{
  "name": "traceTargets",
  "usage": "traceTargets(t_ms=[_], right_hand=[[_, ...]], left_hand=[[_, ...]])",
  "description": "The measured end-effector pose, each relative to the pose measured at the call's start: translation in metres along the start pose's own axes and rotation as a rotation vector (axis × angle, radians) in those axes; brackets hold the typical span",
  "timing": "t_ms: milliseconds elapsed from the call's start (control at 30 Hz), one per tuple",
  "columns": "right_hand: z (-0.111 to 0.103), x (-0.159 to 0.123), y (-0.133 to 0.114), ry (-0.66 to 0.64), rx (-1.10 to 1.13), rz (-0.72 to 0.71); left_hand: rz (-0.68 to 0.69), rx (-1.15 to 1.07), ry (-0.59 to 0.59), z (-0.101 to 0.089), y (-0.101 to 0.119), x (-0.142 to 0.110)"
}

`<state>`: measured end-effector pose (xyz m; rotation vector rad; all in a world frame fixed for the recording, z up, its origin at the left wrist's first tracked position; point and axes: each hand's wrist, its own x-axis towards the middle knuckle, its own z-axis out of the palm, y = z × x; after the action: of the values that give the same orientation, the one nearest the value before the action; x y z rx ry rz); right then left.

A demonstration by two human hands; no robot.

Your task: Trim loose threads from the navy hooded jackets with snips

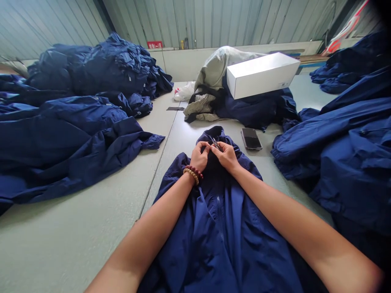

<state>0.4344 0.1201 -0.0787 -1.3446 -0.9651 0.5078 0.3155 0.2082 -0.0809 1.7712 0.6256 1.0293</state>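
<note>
A navy nylon jacket (214, 236) lies spread on the table in front of me, with its zipper running up the middle. My left hand (200, 156) pinches the fabric near the jacket's collar, and beaded bracelets circle that wrist. My right hand (226, 156) sits close beside it, with small metal thread snips (215, 143) held in its fingers. The snips' tips point toward the collar fabric, and the fingers hide most of the handles.
Heaps of navy jackets (76, 122) fill the left, and more (345, 150) lie at the right. Ahead are a phone (251, 138), a white box (262, 75) resting on a grey-and-navy garment pile (214, 81), a plastic bag (185, 91), and a corrugated wall (214, 24).
</note>
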Motion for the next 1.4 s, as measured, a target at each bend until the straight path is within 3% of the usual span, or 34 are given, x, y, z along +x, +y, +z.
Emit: traceTargets(t_ms=[200,333,433,533,633,700,800,900,1033,1233,1400], right_hand=[[-0.005,0.002,-0.012,-0.058,0.044,0.128],[-0.02,-0.008,-0.053,-0.162,0.079,0.245],[-0.035,-0.043,-0.099,-0.198,0.122,0.252],[-0.054,-0.119,-0.147,-0.248,0.162,0.191],[-0.073,-0.234,-0.186,-0.314,0.087,0.147],[-0.081,-0.32,-0.203,-0.329,-0.006,0.167],[-0.081,-0.441,-0.211,-0.341,-0.078,0.271],[-0.075,-0.531,-0.199,-0.327,-0.106,0.373],[-0.068,-0.595,-0.159,-0.287,-0.199,0.416],[-0.062,-0.618,-0.097,-0.212,-0.275,0.527],[-0.058,-0.621,-0.064,-0.223,-0.319,0.557]], left_hand=[[-0.022,0.12,0.07,0.009,0.018,-0.006],[0.023,0.196,0.084,0.015,0.064,-0.015],[0.134,0.246,0.064,0.01,0.113,-0.045],[0.239,0.188,-0.015,-0.003,0.166,-0.119],[0.277,0.077,-0.13,-0.021,0.215,-0.237],[0.171,0.066,-0.185,-0.033,0.241,-0.324],[-0.145,-0.044,-0.3,-0.047,0.259,-0.44],[-0.417,-0.16,-0.373,-0.052,0.252,-0.521],[-0.642,-0.195,-0.331,-0.047,0.217,-0.576],[-0.806,-0.111,-0.266,-0.029,0.163,-0.603],[-0.887,-0.068,-0.263,-0.019,0.13,-0.611]])
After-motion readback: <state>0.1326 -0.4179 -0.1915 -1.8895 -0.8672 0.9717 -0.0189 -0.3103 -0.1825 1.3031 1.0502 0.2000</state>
